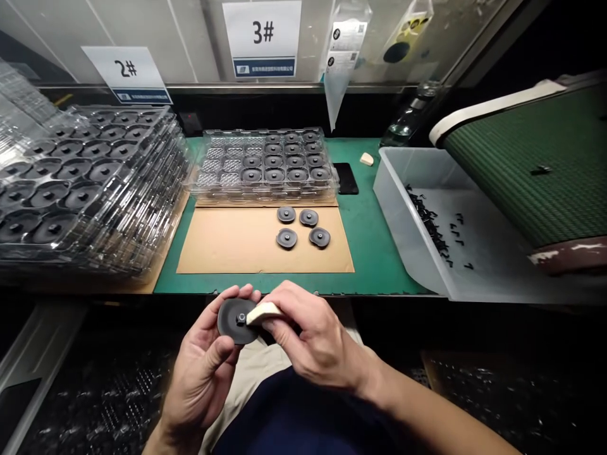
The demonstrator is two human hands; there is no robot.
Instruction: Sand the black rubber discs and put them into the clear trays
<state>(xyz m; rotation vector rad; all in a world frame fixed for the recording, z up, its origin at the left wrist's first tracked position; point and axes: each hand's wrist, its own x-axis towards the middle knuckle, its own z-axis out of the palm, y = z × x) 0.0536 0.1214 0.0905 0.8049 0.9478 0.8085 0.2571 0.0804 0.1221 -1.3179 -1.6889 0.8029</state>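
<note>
My left hand (203,363) grips a round black disc (232,319) with a small hub at its middle, held below the table's front edge. My right hand (310,335) pinches a cream-coloured wedge tool (264,312) whose tip rests at the disc's hub. Several more black discs (303,226) lie on a brown cardboard sheet (227,243) on the green mat. Behind them sits a clear blister tray (265,161) with discs filling its right half.
A tall pile of clear trays with discs (80,189) stands at the left. A white bin (403,208) with small black scraps sits at the right under a green conveyor belt (535,158). A black phone (345,178) and a cream wedge (367,158) lie behind.
</note>
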